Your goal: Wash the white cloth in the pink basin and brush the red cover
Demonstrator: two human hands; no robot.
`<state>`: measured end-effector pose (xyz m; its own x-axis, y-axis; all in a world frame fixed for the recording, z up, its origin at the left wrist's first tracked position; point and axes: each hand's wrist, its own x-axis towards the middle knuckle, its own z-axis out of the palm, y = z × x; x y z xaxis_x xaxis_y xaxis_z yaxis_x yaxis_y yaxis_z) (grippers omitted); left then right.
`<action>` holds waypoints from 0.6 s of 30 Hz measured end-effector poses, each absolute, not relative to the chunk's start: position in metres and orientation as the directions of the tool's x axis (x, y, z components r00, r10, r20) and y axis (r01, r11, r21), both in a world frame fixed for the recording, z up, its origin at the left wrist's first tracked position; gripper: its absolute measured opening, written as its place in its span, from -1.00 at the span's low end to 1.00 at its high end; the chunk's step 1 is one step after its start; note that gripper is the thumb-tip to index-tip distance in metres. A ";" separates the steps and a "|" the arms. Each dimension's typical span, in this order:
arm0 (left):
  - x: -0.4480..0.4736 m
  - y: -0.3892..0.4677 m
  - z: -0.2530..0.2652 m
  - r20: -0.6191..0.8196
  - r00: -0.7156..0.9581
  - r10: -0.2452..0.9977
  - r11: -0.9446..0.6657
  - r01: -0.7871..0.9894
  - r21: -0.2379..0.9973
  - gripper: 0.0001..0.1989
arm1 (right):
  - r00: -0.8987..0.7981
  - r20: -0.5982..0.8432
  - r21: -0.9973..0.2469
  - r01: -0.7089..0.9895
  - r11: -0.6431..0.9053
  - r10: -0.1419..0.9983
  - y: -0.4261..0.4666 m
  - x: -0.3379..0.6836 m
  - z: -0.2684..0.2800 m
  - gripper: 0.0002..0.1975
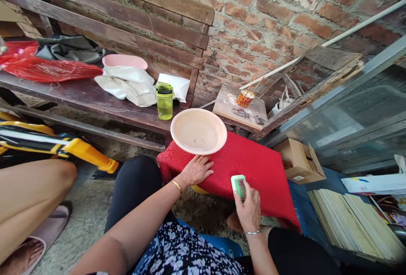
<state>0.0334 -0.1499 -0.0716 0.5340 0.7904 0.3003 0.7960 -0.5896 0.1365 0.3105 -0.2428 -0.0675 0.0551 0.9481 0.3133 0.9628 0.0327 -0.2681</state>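
My left hand point(197, 170) lies flat on the red cloth point(253, 156), fingers spread, just below the rim of a cream plastic basin point(199, 113). Nothing is held in it. Shallow, clear-looking water with small dark specks seems to cover the basin's bottom. To the right, my right hand point(249, 207) is closed around a small light-green brush point(238, 182) with a pale edge. A darker, bristle-like patch shows on the brush's upper side. The brush is over the cloth; whether it touches the cloth I cannot tell.
A green water bottle point(164, 107) and a white cloth point(128, 85) sit on the wooden bench point(63, 93). Behind the red cloth, a board point(222, 104) holds a patterned can point(245, 98). A cardboard box point(296, 161) stands right. Another person's leg point(34, 190) is at left.
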 end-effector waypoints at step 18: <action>0.033 -0.151 -0.075 0.339 0.492 0.802 -0.574 0.792 0.208 -0.66 | 0.143 0.245 -0.209 0.974 -0.092 0.959 -0.191 0.305 -0.066 -0.51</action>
